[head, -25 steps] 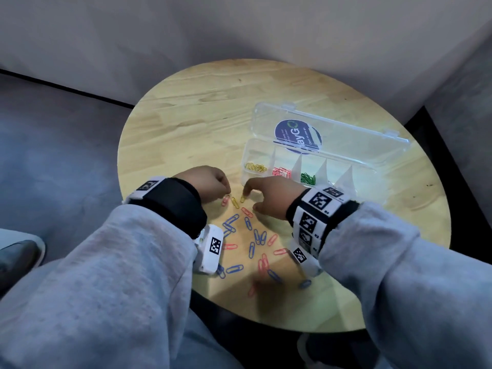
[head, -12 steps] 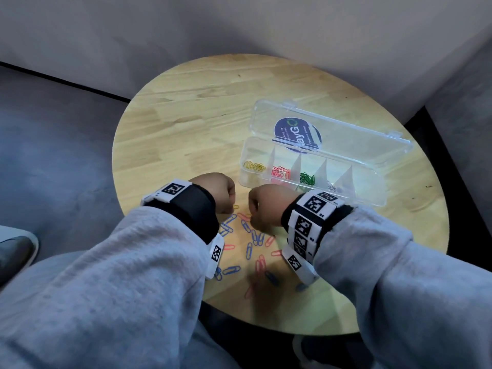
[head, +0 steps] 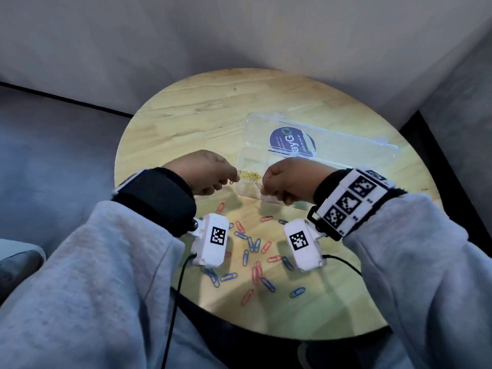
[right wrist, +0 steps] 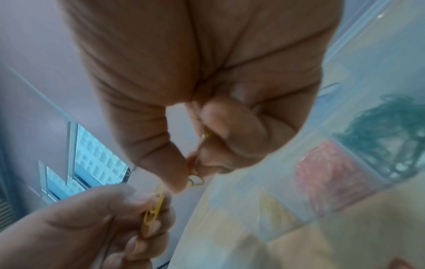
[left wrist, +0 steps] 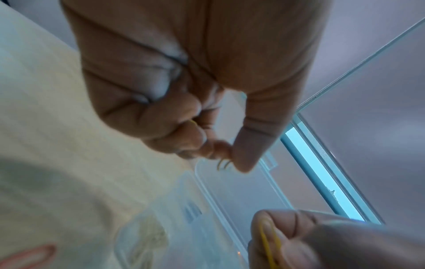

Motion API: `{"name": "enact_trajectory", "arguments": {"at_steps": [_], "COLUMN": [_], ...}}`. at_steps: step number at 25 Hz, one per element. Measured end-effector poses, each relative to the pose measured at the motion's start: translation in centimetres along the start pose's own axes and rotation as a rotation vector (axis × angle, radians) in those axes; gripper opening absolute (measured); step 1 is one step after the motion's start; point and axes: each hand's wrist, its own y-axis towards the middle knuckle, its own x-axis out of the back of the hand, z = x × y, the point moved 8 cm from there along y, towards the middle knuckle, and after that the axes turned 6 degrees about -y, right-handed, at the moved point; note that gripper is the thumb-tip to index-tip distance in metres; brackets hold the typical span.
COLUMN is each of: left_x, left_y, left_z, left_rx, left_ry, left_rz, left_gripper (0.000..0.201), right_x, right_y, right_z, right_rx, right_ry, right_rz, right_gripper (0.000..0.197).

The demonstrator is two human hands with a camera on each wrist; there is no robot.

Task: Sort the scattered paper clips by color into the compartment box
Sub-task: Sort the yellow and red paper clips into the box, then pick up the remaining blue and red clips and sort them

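Note:
A clear compartment box [head: 346, 153] lies open on the round wooden table [head: 186, 115], with yellow clips [head: 249, 174] in its leftmost compartment. My left hand [head: 231, 177] hovers at the box's left end and pinches a yellow paper clip [left wrist: 222, 165] between thumb and forefinger. My right hand [head: 263, 184] is close beside it over the same end, pinching another yellow clip [right wrist: 196, 180]. In the right wrist view, pink clips [right wrist: 326, 174] and green clips [right wrist: 386, 123] fill the adjoining compartments. Blue and red clips [head: 251, 245] lie scattered on the table below my wrists.
The box lid [head: 292, 142] with a dark round sticker stands open toward the back. A grey wall is behind the table and grey upholstery to the left. The table's near edge [head: 266, 334] is close to my lap.
Both hands have lifted off the scattered clips and moved forward over the box's left end, each carrying a yellow clip.

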Motion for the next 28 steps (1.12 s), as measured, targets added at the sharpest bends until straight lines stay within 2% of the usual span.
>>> {"name": "enact_trajectory", "arguments": {"at_steps": [5,10,13,14,16,19,22,24,26,28], "left_x": [-0.3,-0.7,-0.8,-1.0,-1.5,-2.2,-2.5,-2.1,-1.9,-2.0], "left_y": [0.8,2.1,2.7,2.8,2.7,2.2,1.6,1.0,0.2,-0.6], "left_z": [-2.3,-3.7,-4.3,-4.4,-4.5,-4.5,-4.5,-4.5,-4.4,-3.7], "left_rx": [-0.055,-0.145,-0.163,-0.157,-0.137,-0.134,-0.159,-0.175,-0.176,-0.156], "left_ry": [0.010,-0.066,-0.200,-0.259,-0.390,-0.527,-0.509,-0.456,-0.344,-0.124], "left_rz": [-0.030,-0.082,-0.106,-0.103,-0.085,-0.044,0.006,-0.007,-0.016,-0.009], "left_gripper": [0.020,0.020,0.014,0.013,0.011,0.011,0.011,0.011,0.012,0.013], "right_x": [2.3,2.2,2.2,2.2,2.3,2.0,2.1,2.4,2.7,2.6], "right_y": [1.3,3.0,4.0,4.4,5.0,4.4,2.4,0.7,-0.9,-2.4], "right_z": [-0.1,-0.3,-0.4,-0.6,-1.1,-0.9,-0.7,-0.7,-1.1,-1.7], "right_rx": [-0.052,-0.073,-0.079,-0.072,-0.058,-0.017,0.016,0.050,0.072,0.088], "right_ry": [0.222,0.265,0.391,0.453,0.556,0.615,0.600,0.575,0.458,0.266], "right_rz": [-0.130,-0.154,-0.155,-0.155,-0.156,-0.146,-0.156,-0.159,-0.181,-0.199], "right_gripper": [0.020,0.019,0.008,0.010,0.028,0.025,0.018,0.020,0.020,0.021]}}
